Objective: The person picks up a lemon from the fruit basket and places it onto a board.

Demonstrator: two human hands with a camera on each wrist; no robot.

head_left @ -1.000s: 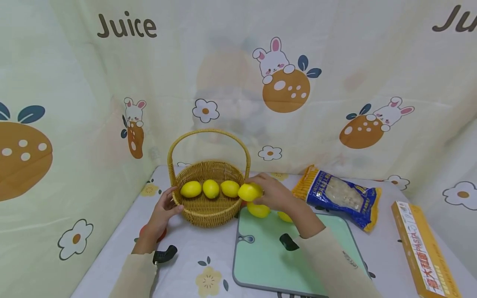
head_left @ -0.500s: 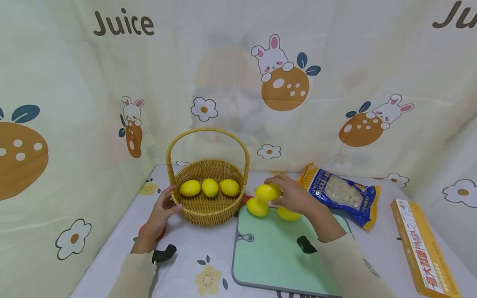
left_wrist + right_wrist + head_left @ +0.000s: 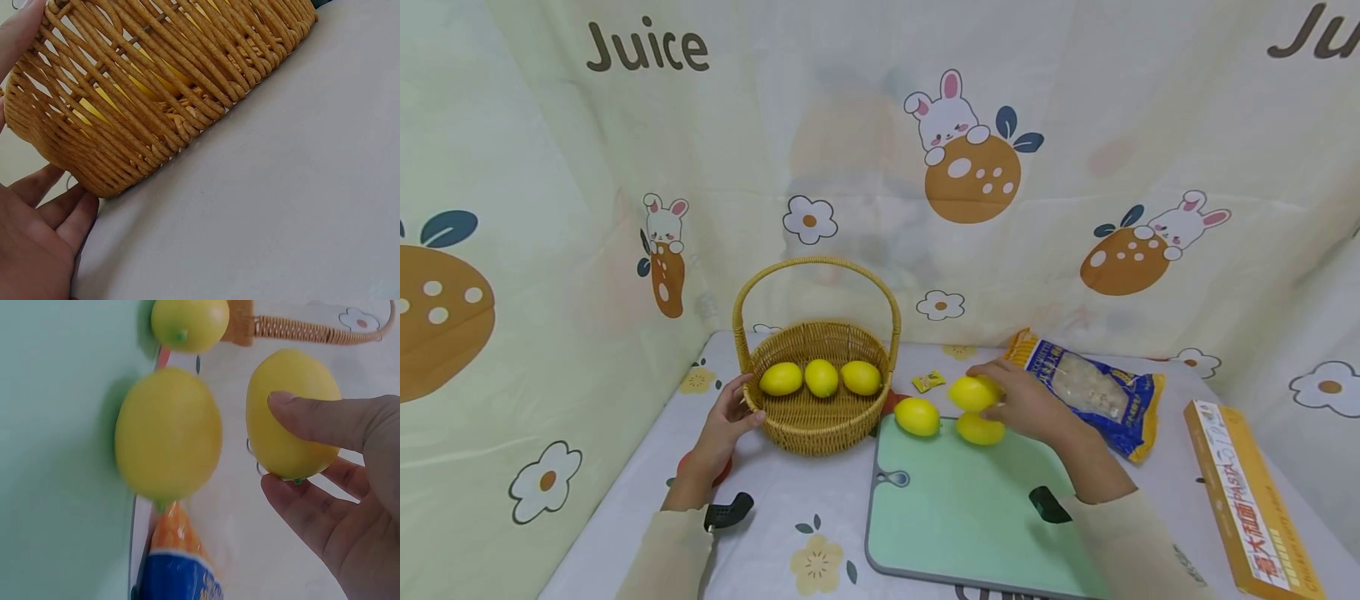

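A wicker basket (image 3: 820, 429) with a tall handle stands at the back left, three lemons (image 3: 822, 378) in a row inside it. My left hand (image 3: 721, 429) grips its left side, thumb by the rim; in the left wrist view, fingers (image 3: 78, 215) touch the lower woven wall. With my right hand (image 3: 1026, 400) I hold another lemon (image 3: 290, 412) between thumb and fingers, above the cutting board's far edge. Just below that, one lemon (image 3: 980, 429) lies on the green cutting board (image 3: 970, 508); a second lemon (image 3: 917, 417) lies to its left, nearer the basket.
Behind the board lies a small yellow packet (image 3: 928, 382). A blue and orange pasta bag (image 3: 1093, 392) is at the back right, partly behind my right arm. The long pasta box (image 3: 1251, 500) lies along the right side. Patterned cloth hangs behind.
My right hand has carried its lemon rightward, away from the basket. The small yellow packet and the lemons on the board now show more fully. My left hand stays on the basket.
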